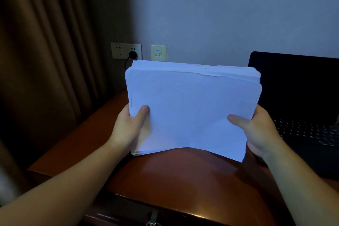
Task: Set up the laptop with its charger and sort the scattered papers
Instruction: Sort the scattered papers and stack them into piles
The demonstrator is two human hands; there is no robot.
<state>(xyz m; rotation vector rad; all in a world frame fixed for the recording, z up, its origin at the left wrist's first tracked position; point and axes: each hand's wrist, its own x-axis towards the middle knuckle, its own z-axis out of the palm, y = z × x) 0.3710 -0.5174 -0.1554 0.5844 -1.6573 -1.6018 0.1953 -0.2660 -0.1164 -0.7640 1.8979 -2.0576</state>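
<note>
A thick stack of white papers (pixel 192 104) is held up above the wooden desk (pixel 179 174), its sheets roughly squared with a few edges sticking out at the top. My left hand (pixel 128 124) grips the stack's lower left side, thumb on the front sheet. My right hand (pixel 256 130) grips the lower right side the same way. An open black laptop (pixel 300 101) stands on the desk to the right, screen dark. A black charger plug (pixel 132 54) sits in the wall socket (pixel 126 50), and its cable drops behind the papers.
A brown curtain (pixel 45 60) hangs at the left beside the desk. A network wall plate (pixel 158 53) is next to the socket. A desk drawer with a metal pull (pixel 152 218) shows at the near edge.
</note>
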